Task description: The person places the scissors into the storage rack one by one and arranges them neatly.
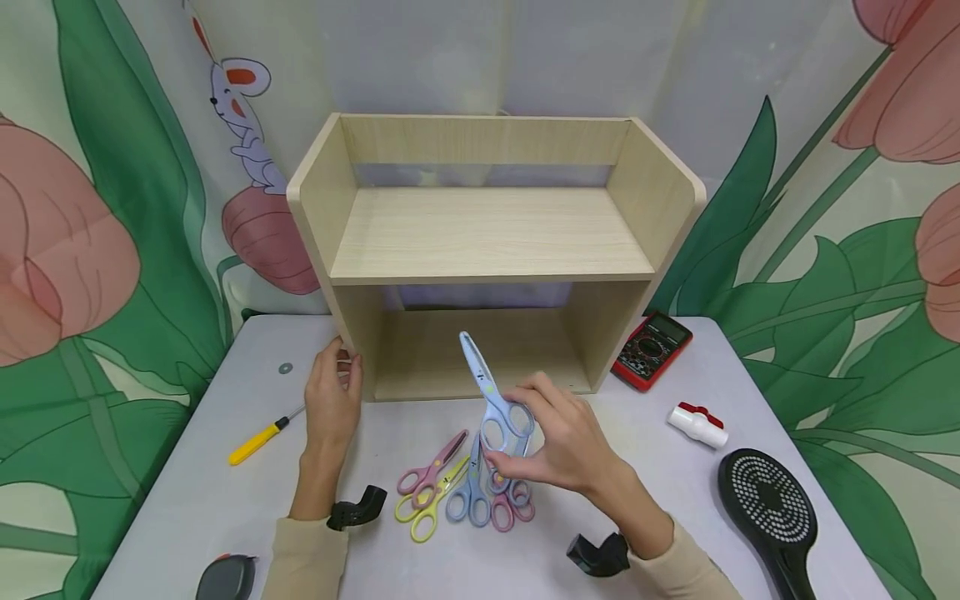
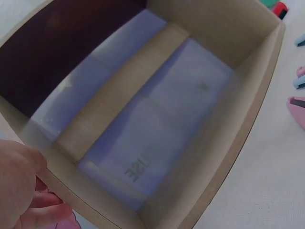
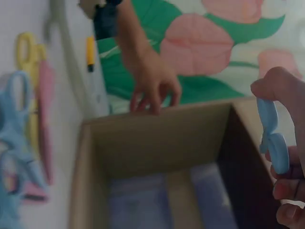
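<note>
Blue scissors (image 1: 491, 398) pinched in right hand (image 1: 562, 446) grip (blades up).

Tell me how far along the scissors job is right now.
Nothing looks put away yet: both levels of the wooden shelf show no scissors. In hand: the right hand holds blue scissors by the handles, blades pointing up toward the shelf, while the left hand rests on the shelf's left side. Left: pink, yellow and blue scissors lie piled on the table.
</note>
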`<state>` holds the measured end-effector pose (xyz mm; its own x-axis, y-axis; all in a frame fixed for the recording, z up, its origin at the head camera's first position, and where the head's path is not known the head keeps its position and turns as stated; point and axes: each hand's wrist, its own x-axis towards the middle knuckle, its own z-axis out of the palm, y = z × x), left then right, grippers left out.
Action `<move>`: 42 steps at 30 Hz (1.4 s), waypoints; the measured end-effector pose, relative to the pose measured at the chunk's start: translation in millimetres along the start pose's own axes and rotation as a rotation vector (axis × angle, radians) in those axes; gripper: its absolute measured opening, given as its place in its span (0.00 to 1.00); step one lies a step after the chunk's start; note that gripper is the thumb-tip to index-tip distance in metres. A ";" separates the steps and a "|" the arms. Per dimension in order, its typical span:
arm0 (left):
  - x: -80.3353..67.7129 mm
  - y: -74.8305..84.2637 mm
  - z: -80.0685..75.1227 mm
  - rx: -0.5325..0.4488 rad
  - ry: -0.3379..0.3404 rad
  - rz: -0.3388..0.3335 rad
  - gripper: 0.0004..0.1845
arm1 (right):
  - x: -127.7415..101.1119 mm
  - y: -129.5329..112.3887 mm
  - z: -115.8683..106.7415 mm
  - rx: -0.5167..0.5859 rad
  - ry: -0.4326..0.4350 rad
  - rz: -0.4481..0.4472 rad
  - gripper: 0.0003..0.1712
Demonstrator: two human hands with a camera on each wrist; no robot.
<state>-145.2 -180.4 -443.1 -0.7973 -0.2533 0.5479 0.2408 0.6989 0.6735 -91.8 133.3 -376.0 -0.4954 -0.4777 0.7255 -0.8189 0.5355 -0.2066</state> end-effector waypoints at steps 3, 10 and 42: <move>0.1 -1.4 -0.5 0.005 0.000 -0.003 0.23 | 32.6 -3.6 1.3 -0.004 0.061 -0.042 0.36; -0.4 -5.2 -1.0 0.009 0.002 -0.003 0.23 | 107.5 -4.6 10.2 -0.070 0.119 0.024 0.34; 1.6 0.3 -3.0 0.013 -0.028 0.013 0.23 | 224.4 -16.5 60.4 -0.145 -0.244 0.307 0.36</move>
<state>-144.8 -182.6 -440.5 -0.8092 -0.2256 0.5425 0.2444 0.7103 0.6600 -207.0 -24.8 -249.4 -0.7788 -0.4218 0.4643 -0.5815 0.7629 -0.2824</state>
